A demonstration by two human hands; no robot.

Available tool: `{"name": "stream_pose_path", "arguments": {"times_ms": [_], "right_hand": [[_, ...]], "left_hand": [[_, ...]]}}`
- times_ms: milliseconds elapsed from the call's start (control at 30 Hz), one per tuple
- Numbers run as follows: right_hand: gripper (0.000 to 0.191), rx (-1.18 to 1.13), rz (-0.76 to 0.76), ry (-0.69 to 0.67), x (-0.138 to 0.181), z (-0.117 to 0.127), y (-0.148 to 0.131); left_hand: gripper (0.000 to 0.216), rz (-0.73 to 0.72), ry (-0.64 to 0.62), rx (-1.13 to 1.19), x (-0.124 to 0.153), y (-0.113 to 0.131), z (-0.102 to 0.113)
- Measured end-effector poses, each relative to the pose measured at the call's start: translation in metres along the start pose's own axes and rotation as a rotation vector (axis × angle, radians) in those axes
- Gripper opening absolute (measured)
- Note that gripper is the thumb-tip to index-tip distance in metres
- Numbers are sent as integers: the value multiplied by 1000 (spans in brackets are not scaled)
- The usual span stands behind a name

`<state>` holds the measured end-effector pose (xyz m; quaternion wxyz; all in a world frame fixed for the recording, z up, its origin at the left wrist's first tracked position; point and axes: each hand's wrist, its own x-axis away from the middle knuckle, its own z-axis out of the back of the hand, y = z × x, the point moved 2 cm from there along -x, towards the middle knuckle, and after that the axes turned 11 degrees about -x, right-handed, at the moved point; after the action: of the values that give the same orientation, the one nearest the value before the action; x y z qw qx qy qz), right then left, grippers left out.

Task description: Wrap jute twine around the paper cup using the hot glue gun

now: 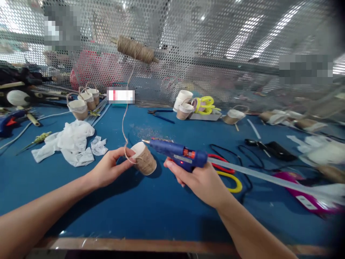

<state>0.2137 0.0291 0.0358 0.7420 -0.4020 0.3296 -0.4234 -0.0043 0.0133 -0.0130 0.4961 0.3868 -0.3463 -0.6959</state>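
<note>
My left hand (109,167) grips a small paper cup wrapped in jute twine (144,158), tilted on its side just above the blue table (151,212). A strand of twine (126,108) runs from the cup up to a twine spool (136,49) hung on the mesh wall. My right hand (198,180) is closed round a blue hot glue gun (179,154), its metal tip pointing left at the cup's rim. A clear glue stick (258,176) juts out of the gun's back to the right.
Twine-wrapped cups with handles (81,104) stand at the back left, more cups (184,104) and yellow scissors (205,105) at the back middle. Crumpled white cloth (71,142) lies left. Red and yellow scissors (229,174), black cables and a pink object (302,194) lie right. A second glue gun (9,120) is far left.
</note>
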Motion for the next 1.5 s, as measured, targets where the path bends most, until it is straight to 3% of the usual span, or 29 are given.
{"name": "stream_pose_path", "arguments": {"times_ms": [167,267,467,700,867,1033,1233,1500], "right_hand": [[19,403,321,96,5,3,1],[18,547,481,63,10,7,13],[36,798,778,59,20,1,17],[23,613,423,-40,8,-3,-3],[15,598,436,-28,14,2,12],[7,477,320,-43,13,0,8],[16,345,254,-62,5,-3,-9],[13,355,234,-46,8,-3,-2]], "left_hand": [[19,52,-8,-6,-1,1,1],[18,61,7,11,0,3,0],[17,68,16,53,2,1,-3],[17,65,10,34,2,3,-3],[17,46,-1,31,1,4,-3],[19,74,-14,43,2,5,-3],[17,37,-4,63,2,4,-3],[27,26,-8,64,1,2,-2]]}}
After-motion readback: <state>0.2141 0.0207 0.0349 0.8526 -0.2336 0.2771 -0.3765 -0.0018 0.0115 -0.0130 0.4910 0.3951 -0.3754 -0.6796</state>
